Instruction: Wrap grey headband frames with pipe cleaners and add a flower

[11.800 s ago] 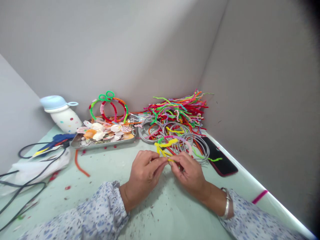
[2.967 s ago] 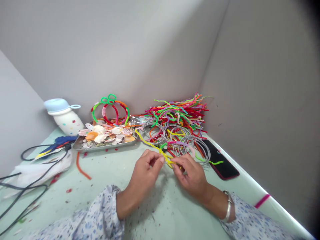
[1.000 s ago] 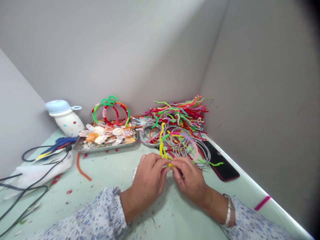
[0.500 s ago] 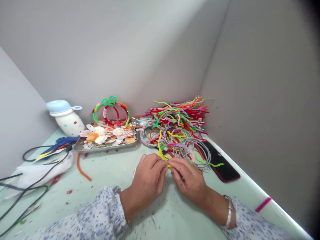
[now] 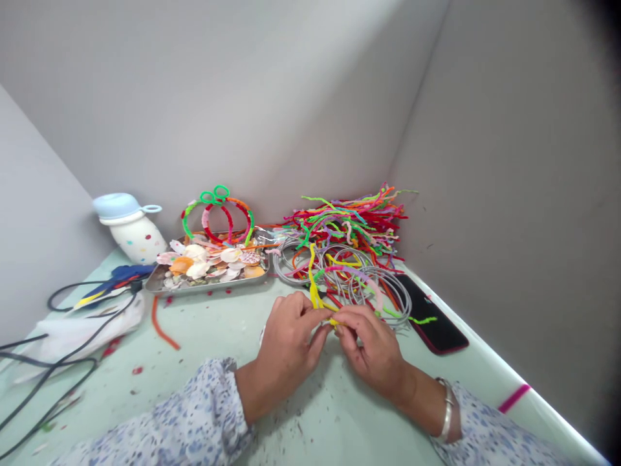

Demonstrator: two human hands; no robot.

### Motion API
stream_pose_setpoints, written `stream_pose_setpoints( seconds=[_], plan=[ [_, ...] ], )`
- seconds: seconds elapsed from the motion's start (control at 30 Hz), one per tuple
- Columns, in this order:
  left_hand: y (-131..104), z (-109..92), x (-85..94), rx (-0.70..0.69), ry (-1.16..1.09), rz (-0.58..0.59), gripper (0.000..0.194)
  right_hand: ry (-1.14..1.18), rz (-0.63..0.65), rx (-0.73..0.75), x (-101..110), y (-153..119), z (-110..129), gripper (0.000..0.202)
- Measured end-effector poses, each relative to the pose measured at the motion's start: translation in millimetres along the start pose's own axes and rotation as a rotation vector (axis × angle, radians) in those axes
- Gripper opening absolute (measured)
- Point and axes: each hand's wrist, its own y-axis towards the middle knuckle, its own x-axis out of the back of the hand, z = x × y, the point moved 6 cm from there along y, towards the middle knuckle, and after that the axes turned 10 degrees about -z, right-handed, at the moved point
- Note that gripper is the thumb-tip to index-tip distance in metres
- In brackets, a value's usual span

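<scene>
A yellow pipe cleaner (image 5: 315, 291) is pinched between my two hands near the middle of the table. One length of it stands up above the fingertips. My left hand (image 5: 291, 346) grips it with thumb and forefinger, and my right hand (image 5: 371, 353) pinches it close beside, the fingertips of both almost touching. Part of a multicoloured pipe cleaner band (image 5: 356, 273) curves up just behind my hands. Past it lie coils of grey wire (image 5: 398, 301) mixed with red, green and yellow pipe cleaners.
A metal tray (image 5: 213, 289) holds shells, with two pipe cleaner hoops (image 5: 228, 220) behind. A bottle (image 5: 138, 239), cables (image 5: 72, 353) and blue-handled tool (image 5: 121, 277) are left. At right lie a phone (image 5: 439, 323) and a pipe cleaner heap (image 5: 354, 220).
The upright yellow length now leans differently, with more yellow showing above the fingertips. My fingers have shifted slightly while still pinching; the view has moved a little.
</scene>
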Motion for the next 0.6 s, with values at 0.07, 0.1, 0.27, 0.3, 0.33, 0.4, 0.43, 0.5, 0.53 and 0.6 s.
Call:
stream_pose_setpoints(
  seconds=[0.07,0.1,0.27,0.3,0.33,0.4,0.43,0.5,0.53,0.6],
  plan=[
    [0.8,0.8,0.3,0.006,0.015,-0.009,0.015,-0.006,-0.003,-0.002,0.2,-0.1,-0.5,0.022],
    [1.0,1.3,0.5,0.021,0.008,-0.009,0.013,-0.009,-0.004,-0.006,0.2,-0.2,-1.0,0.022],
    [0.3,4.2,2.2,0.135,-0.108,-0.004,0.008,0.005,-0.01,-0.061,0.5,-0.8,-5.1,0.021],
    [0.1,4.2,2.1,0.133,-0.114,0.001,0.009,0.009,-0.011,-0.074,0.6,-0.9,-5.8,0.021],
    [0.0,4.0,1.8,0.123,-0.109,0.007,0.01,0.01,-0.01,-0.084,0.5,-1.0,-6.5,0.02],
    [-0.5,3.8,0.1,0.095,-0.083,0.035,0.014,0.006,-0.013,-0.097,0.5,-1.1,-8.1,0.02],
    [-0.8,3.8,-1.0,0.083,-0.074,0.052,0.015,0.003,-0.018,-0.103,0.6,-1.1,-9.2,0.02],
    [-2.0,3.5,-3.3,0.07,-0.076,0.091,0.014,-0.006,-0.029,-0.129,0.6,-1.1,-12.6,0.019],
    [-2.8,3.7,-3.9,0.077,-0.083,0.104,0.013,-0.011,-0.035,-0.151,0.5,-1.2,-15.1,0.018],
    [-4.4,5.8,-4.3,0.125,-0.091,0.124,0.015,-0.022,-0.048,-0.204,0.7,-1.4,-20.3,0.017]
  ],
)
